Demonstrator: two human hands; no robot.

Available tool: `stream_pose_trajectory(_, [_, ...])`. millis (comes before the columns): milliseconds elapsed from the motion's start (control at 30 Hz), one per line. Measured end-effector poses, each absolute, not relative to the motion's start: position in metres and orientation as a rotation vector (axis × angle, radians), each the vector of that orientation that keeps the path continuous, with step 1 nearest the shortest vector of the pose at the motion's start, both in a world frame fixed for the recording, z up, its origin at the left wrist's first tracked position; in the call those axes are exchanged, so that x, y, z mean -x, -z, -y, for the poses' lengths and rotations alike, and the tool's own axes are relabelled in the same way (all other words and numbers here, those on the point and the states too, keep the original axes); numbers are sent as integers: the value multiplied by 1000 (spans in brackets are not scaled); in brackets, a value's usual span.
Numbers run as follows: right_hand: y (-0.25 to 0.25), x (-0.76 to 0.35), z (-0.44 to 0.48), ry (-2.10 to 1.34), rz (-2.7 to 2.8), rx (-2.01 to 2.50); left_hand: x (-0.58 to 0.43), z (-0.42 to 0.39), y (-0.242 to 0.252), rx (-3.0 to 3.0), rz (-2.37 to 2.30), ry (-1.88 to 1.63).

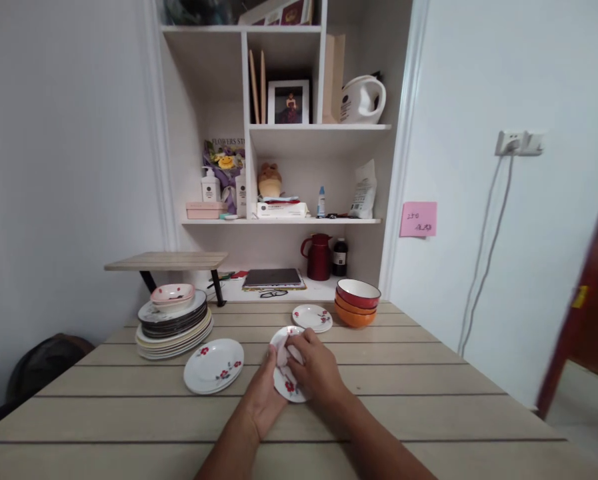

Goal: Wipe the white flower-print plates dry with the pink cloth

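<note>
My left hand [265,393] grips the near left edge of a small white plate with red flowers [289,387], holding it tilted just above the wooden table [429,393]. My right hand [315,363] is closed on a white cloth [283,353] and presses it onto the plate's face. A pile of similar white flowered plates [213,365] lies to the left, and another flowered plate [312,317] lies farther back.
A tall stack of mixed plates [173,328] topped by a pink bowl [173,295] stands at the left. Stacked red and orange bowls [357,302] sit at the back right. Behind the table are shelves with a red jug [319,257], bottles and a kettle.
</note>
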State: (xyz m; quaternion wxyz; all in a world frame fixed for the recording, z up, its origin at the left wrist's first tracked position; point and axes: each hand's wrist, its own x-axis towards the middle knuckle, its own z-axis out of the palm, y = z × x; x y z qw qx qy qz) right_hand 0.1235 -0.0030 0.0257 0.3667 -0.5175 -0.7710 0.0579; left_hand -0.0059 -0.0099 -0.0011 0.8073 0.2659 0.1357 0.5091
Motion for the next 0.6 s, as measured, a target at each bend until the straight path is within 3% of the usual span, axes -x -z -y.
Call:
stream_pose_trajectory(267, [-23,-138,-8,-62,1892,1567,5,9,0,-479,-266,-1253])
stream_pose_trajectory(433, [-21,-128,-1,-126,2069,1428,11,5,-2,-441,-263,-1351])
stream_pose_trajectory(600, [-22,-118,7,-191,2100,1236,10,9,0,-506,-241,-1198])
